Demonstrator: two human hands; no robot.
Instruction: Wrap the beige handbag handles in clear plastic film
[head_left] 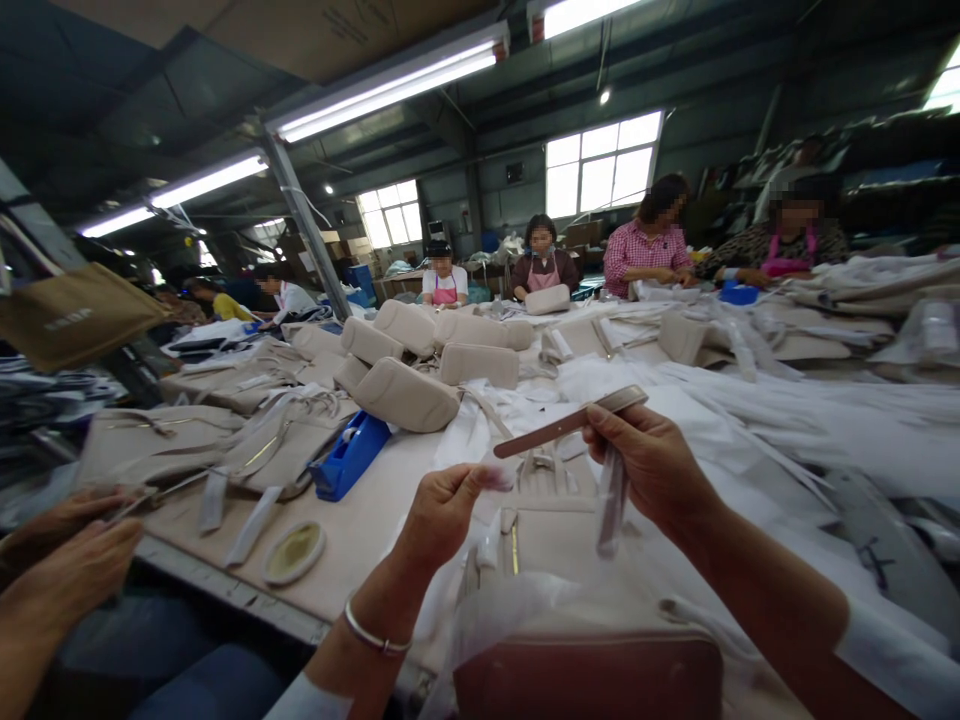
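Observation:
My right hand (664,460) pinches a brown strap (547,430) between thumb and fingers, holding it near its right end. The strap slants down to the left, and its rounded tip has a small hole near it. From the same hand hangs a strip of translucent wrapping (611,510). My left hand (442,515), a metal bangle on its wrist, is closed in a pinch just below the strap's left tip. A blurred, whitish wisp of film (498,479) shows at its fingertips. Below lie a beige bag (562,535) and a dark red-brown bag (592,680) partly under clear plastic.
A blue tape dispenser (351,456) and a round dish (294,554) stand to the left. Beige bags (409,395) are piled behind; white wrapping sheets (720,430) spread right. At far left, a co-worker's hands (71,560) handle something unclear. Several people work across the table.

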